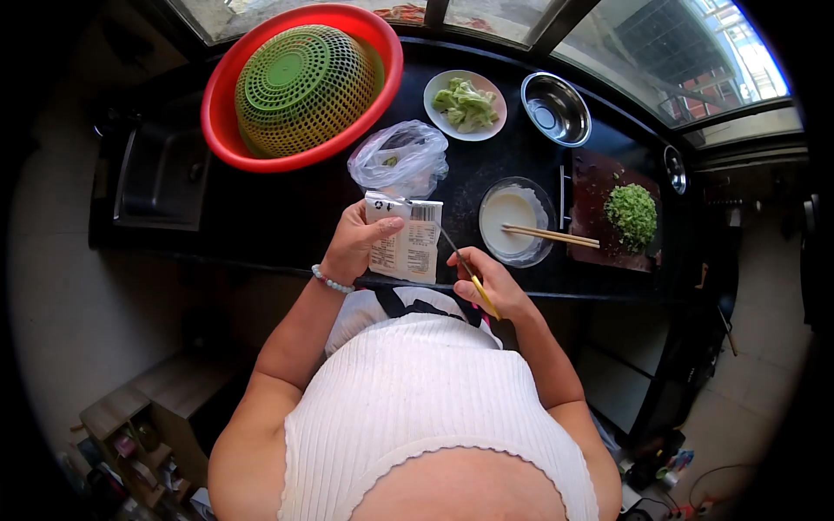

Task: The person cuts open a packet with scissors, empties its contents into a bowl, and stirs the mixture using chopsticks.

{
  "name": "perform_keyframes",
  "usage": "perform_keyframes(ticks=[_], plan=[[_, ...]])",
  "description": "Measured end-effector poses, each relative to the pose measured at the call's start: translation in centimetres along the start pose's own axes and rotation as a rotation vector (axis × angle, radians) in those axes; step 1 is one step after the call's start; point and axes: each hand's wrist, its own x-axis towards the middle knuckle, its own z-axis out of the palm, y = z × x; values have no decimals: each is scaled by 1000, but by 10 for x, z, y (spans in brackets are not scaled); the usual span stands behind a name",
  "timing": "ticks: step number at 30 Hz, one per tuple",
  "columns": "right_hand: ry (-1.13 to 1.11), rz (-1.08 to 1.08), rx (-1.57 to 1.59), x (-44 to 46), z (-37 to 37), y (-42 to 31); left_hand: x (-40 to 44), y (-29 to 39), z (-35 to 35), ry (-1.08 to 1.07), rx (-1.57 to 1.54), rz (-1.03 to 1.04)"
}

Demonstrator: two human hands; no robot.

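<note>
My left hand (351, 240) pinches the left side of a white printed packet (403, 247), thumb across its front. The packet is upright above the counter's front edge, with a barcode near its top. Scissors (485, 297) with yellow handles are gripped in my right hand (497, 280). Their blades slant up and left to the packet's upper part; whether they have cut into it I cannot tell. Just behind the packet lies a crumpled clear plastic bag (408, 156). To the right, a glass bowl (546, 246) holds a white liquid, with chopsticks (556, 235) resting across its rim.
A red basin (388, 65) with an upturned green colander (300, 87) stands back left, near the sink (156, 178). Behind are a plate (432, 102) of leafy pieces and a steel bowl (556, 108). Chopped greens (632, 215) lie on a cutting board (591, 187) at right.
</note>
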Motion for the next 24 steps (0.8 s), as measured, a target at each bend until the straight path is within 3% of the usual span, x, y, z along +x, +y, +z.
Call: perform_keyframes(ticks=[11, 14, 17, 24], plan=[[39, 111, -131, 12, 3, -1, 7, -9, 5, 58, 101, -15], [67, 80, -161, 17, 6, -2, 10, -6, 6, 50, 44, -12], [160, -81, -126, 29, 12, -4, 14, -11, 0, -59, 187, -47], [160, -95, -148, 47, 16, -12, 20, -3, -6, -13, 69, -45]])
